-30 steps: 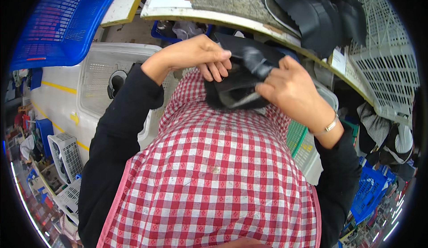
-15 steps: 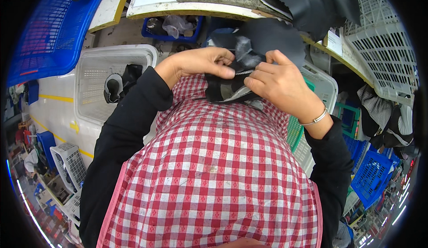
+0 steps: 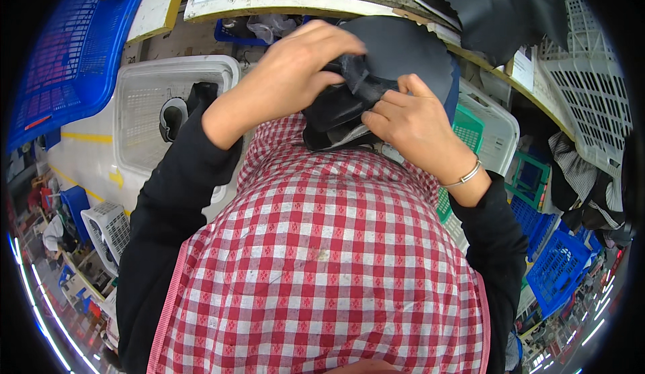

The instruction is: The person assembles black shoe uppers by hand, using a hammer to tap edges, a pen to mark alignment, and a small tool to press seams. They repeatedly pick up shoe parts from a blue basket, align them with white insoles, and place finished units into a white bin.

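Over my lap I hold a black shoe upper (image 3: 334, 113) with pale lining edges along its near side. My left hand (image 3: 302, 61) reaches over its far left part, with the fingers curled round a dark flap and the thumb below. At the right edge my right hand (image 3: 411, 122) pinches the upper between thumb and bent fingers. Beyond the hands a large smooth black piece with a notched rim (image 3: 406, 55) lies across my knees. The left fingertips are partly hidden behind the flap.
A white bin (image 3: 138, 115) with a black shoe part (image 3: 176, 117) stands at the left. Ahead is a workbench edge (image 3: 295, 3) bearing black pieces (image 3: 480, 11). Blue crate (image 3: 67, 51) far left, white basket (image 3: 584, 85) at right, green basket (image 3: 467, 131) beside my right arm.
My left hand has lifted and moved away from me, curling over the upper's far flap. The upper is folded differently and shows more black surface. My right hand has stayed nearly in place.
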`<state>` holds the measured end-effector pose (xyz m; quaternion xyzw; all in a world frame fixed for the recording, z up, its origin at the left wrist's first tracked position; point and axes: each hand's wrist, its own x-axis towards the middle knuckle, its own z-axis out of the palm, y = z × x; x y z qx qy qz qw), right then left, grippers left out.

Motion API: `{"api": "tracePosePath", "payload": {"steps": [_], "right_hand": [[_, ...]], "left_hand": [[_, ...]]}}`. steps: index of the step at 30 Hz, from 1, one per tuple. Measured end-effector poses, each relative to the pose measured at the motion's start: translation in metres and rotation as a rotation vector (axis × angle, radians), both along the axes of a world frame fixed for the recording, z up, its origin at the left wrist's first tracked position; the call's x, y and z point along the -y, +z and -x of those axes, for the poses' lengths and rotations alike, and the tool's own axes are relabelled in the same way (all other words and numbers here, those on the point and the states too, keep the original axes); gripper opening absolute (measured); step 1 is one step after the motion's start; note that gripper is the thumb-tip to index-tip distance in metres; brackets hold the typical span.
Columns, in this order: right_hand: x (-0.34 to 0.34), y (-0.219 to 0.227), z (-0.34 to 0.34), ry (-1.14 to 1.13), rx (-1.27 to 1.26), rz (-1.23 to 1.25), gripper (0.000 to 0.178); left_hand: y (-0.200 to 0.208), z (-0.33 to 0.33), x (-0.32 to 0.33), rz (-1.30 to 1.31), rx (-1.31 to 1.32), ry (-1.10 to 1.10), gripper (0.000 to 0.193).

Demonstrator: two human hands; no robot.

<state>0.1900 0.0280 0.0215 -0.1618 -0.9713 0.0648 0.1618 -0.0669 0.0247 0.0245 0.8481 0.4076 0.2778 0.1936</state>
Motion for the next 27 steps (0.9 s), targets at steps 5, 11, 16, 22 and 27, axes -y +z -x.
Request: {"api": "tracePosePath", "payload": {"steps": [5, 11, 16, 22, 27], "right_hand": [[-0.001, -0.009, 0.007, 0.016, 0.005, -0.026, 0.011], [0.003, -0.016, 0.000, -0.113, -0.092, 0.001, 0.010], [0.001, -0.018, 0.001, -0.104, -0.056, 0.031, 0.009], [-0.001, -0.021, -0.004, -0.330, -0.108, 0.471, 0.024], [-0.015, -0.040, -0.019, -0.582, -0.267, 1.593, 0.028]], "left_hand": [[-0.025, -0.046, -0.007, 0.212, -0.163, 0.017, 0.039], [-0.064, -0.035, 0.026, 0.820, 0.100, 0.173, 0.017], [-0.074, -0.009, 0.002, 1.295, 0.659, -0.096, 0.025], [-0.055, -0.025, -0.010, 1.107, 0.328, 0.035, 0.019], [-0.053, -0.042, 0.000, 0.937, 0.356, 0.086, 0.016]]}}
